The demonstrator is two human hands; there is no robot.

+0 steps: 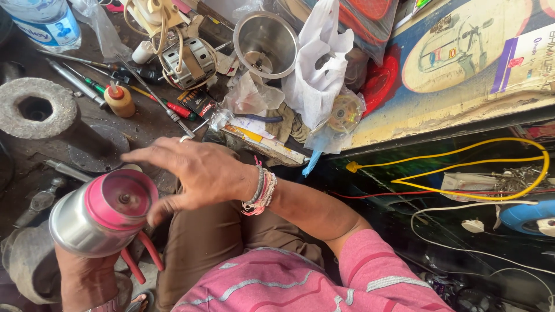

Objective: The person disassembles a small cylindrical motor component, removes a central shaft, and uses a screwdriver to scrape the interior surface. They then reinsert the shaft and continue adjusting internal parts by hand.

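My left hand (87, 280) grips a steel mixer jar (81, 222) from below, its pink base (121, 199) with a small metal coupler in the centre turned up towards me. Red plier handles (141, 254) stick out beneath the jar beside that hand. My right hand (196, 173), with beaded bracelets on the wrist and a ring on one finger, reaches across from the right. Its fingers are spread just above the pink base, and the thumb is at the base's rim. It holds nothing.
A round grey stone block with a hole (34, 107) lies left. Screwdrivers (167, 107), a small orange-capped bottle (119, 99), a motor core with wires (185, 58), a steel bowl (266, 43), white plastic bags (315, 69) and a printed carton (462, 63) crowd the bench. Yellow wire (462, 167) loops at right.
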